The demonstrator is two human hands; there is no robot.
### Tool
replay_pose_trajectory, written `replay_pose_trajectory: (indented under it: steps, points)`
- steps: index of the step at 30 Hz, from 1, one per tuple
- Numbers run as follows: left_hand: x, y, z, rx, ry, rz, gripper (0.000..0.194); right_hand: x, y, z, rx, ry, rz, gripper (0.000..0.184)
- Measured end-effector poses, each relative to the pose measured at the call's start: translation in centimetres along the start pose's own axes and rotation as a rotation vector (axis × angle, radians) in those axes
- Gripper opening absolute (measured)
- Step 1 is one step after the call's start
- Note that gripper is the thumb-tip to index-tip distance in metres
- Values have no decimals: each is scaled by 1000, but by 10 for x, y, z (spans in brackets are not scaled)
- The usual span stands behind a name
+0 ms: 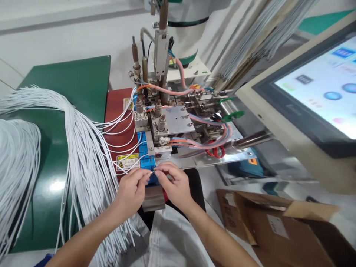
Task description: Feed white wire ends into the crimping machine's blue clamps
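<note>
At the front of the machine, my left hand (131, 192) pinches a thin wire end (151, 172) between thumb and fingertips. My right hand (175, 185) is closed just beside it, thumb and forefinger pinched at the wire's tip; what is between those fingers is too small to make out. Right behind both hands sits a row of blue clamps (147, 162) on the machine. Several white cables (122, 128) run from a large bundle (83, 148) on the left into these blue clamps.
A green table (83, 70) carries the bundle and a second coil of white cable (16, 163). The metal machine (178, 120) has hoses and a green-flanged spool (232, 111). At right are a touchscreen (314, 85) and an open cardboard box (280, 226).
</note>
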State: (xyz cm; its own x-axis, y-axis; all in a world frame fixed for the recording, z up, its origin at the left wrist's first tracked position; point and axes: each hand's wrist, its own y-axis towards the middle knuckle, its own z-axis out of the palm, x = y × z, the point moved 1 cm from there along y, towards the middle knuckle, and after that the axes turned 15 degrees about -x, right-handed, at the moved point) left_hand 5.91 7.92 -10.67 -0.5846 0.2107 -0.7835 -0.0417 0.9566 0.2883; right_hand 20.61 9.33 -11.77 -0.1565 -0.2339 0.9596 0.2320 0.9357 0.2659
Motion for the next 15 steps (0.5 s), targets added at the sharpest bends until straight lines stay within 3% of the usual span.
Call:
replay_pose_trajectory:
  steps: [11,15]
  points:
    - [4,-1,3,-21,-152,-194,20,-6,-9,16,-67,43,92,10]
    - [5,-2,3,-28,-190,-209,22,-1,-9,18,-122,18,-9,10]
